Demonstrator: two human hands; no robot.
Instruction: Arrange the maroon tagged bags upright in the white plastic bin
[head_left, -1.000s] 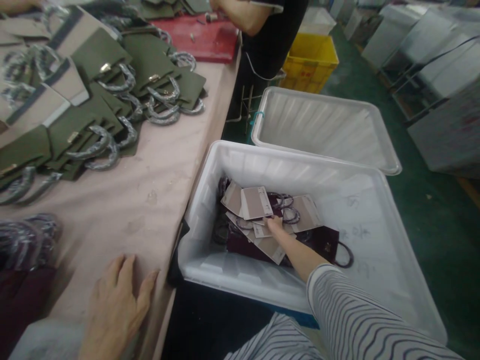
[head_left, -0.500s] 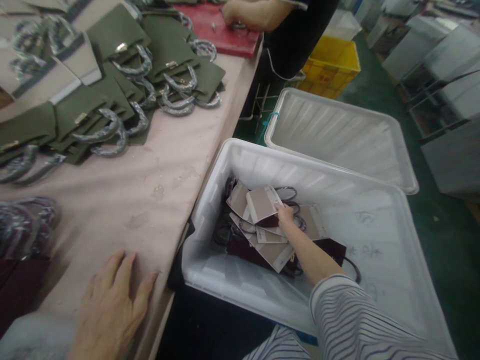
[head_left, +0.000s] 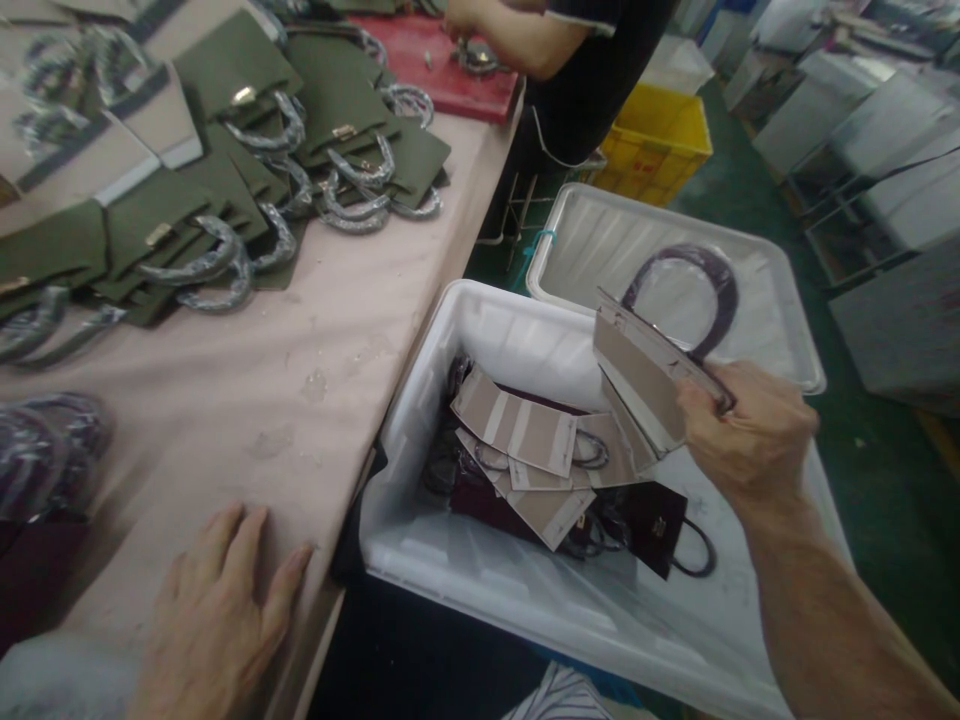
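Note:
My right hand (head_left: 742, 430) grips the edge of a beige-backed bag panel (head_left: 637, 360) with a dark, plastic-wrapped handle (head_left: 686, 285) looping upward. It is above the right part of a white bin (head_left: 420, 570). Inside the bin lie several more beige panels (head_left: 517, 430) and a dark maroon piece (head_left: 660, 525) with a thin handle. Flat on the pinkish tabletop (head_left: 300, 390), near its right edge, my left hand (head_left: 217, 600) rests with fingers spread and nothing in it.
Olive green bag panels (head_left: 240, 75) with wrapped handles cover the far left of the table. Maroon panels (head_left: 45, 560) lie at near left. Beyond stands a person in black (head_left: 592, 90) at a red board (head_left: 420, 60). A second bin (head_left: 600, 240) and yellow crate (head_left: 660, 140) stand beyond mine.
My right hand has lifted a panel up out of the pile and moved right, toward me. My left hand has stayed in place. The other person's arm has shifted slightly.

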